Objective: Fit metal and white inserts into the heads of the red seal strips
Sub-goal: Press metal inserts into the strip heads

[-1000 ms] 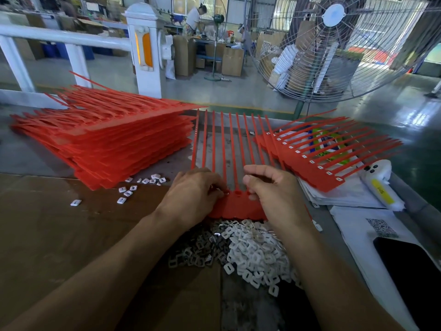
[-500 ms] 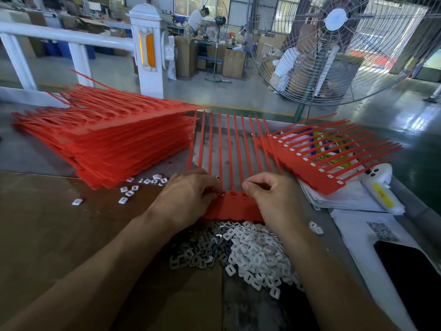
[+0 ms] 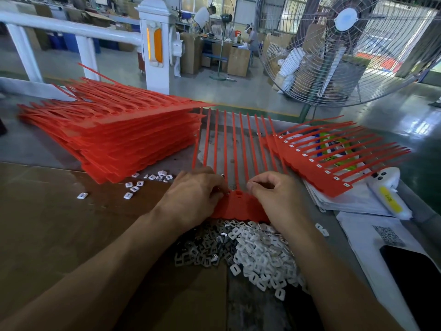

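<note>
A red seal strip sheet [image 3: 238, 206] lies flat in front of me, its heads toward me and its tails pointing away. My left hand [image 3: 193, 197] rests on the left heads, fingertips pinched on a small metal insert at a head. My right hand [image 3: 276, 197] is curled over the right heads, thumb and forefinger closed; what they hold is hidden. Between my forearms lie a pile of white inserts [image 3: 262, 254] and a darker pile of metal inserts [image 3: 202, 249].
A tall stack of red strip sheets [image 3: 124, 137] fills the left. Fitted red sheets [image 3: 329, 163] lie at right on papers. Loose white inserts [image 3: 143, 182] are scattered by the stack. A white tube [image 3: 389, 197], a phone [image 3: 415, 278] and a large fan [image 3: 346, 48] are to the right.
Both hands stay on the sheet's heads with only small finger movements. The view has shifted slightly.
</note>
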Tool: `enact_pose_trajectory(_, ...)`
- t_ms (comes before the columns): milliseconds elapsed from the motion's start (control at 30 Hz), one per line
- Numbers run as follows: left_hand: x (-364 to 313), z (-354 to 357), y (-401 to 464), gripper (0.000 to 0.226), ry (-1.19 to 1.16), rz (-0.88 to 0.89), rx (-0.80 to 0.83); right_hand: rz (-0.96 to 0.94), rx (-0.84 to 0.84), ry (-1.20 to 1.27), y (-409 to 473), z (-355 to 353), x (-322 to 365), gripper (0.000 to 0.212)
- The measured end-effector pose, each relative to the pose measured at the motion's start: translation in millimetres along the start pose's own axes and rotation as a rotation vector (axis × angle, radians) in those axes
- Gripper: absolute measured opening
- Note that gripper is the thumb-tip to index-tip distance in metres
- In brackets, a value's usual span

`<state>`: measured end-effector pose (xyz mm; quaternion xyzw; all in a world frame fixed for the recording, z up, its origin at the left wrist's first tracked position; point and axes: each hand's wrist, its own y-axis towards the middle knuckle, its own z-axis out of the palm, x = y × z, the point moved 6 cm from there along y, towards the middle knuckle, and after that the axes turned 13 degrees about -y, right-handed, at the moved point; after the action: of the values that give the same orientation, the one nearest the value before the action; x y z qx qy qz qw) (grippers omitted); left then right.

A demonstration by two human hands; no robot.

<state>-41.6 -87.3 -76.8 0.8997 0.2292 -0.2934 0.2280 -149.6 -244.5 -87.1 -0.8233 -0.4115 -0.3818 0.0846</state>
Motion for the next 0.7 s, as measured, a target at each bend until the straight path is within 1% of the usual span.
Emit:
enact_pose_trajectory(267,-0.4,-0.1,-0.7,0.019,0.013,-0.004,-0.013,-0.003,-0.028,0.028,0.6,-0.6,-0.6,0.008)
enact_pose_trajectory(433,-1.2,0.2,-0.6,0.019,0.02,0.014,-0.01,-0.042,-0.012,0.02,-0.1,2.0,2.5,0.013)
enact_pose_trajectory(700,-1.7,0.5,-0.1,0.02,0.032,0.021,-0.007,-0.045,0.043,-0.013,-0.7,3.2,3.9,0.016)
